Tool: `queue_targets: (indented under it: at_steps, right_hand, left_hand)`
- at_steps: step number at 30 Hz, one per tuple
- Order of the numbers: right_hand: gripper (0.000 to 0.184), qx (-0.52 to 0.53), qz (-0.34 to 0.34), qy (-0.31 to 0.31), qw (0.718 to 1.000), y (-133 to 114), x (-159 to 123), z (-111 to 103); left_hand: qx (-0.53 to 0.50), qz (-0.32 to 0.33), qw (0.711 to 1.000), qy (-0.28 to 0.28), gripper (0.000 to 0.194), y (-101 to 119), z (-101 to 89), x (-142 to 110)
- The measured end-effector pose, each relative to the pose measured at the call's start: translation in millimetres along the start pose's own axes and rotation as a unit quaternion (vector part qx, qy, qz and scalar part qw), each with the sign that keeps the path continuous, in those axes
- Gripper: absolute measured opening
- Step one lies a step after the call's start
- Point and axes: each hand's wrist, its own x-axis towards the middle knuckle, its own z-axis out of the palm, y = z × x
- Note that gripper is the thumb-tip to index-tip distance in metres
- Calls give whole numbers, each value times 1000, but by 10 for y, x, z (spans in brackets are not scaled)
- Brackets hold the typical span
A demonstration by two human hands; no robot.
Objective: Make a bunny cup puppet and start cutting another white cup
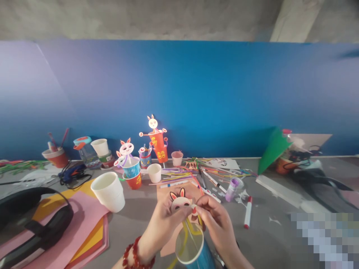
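My left hand [161, 224] pinches a paper rabbit-face cutout [179, 202] with pink-lined ears and dark eyes. Its thumb reaches the small red-and-white paper piece [194, 210] beside the face. From the other side, the fingers of my right hand [217, 220] are closed on that small piece; their exact grip is partly hidden. Directly below both hands is a blue paper cup [207, 257], tilted with its open mouth towards me. Yellow strips [185, 239] and a pale stick stand inside it. Under the hands lies an orange-brown paper sheet [165, 194].
Finished cup figures, one blue and red [132, 170] and one red [157, 141], stand at the back. White cups [108, 191], coloured paper [84, 220] and headphones [50, 231] occupy the left. A red-capped marker [248, 213] and a purple glue bottle [232, 189] are to the right.
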Motion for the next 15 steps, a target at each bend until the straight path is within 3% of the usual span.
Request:
queue_targets:
  at_steps: [15]
  right_hand:
    - [35, -9, 1, 14, 1000, -52, 0, -6]
  left_hand:
    - [41, 11, 999, 15, 28, -51, -29, -1]
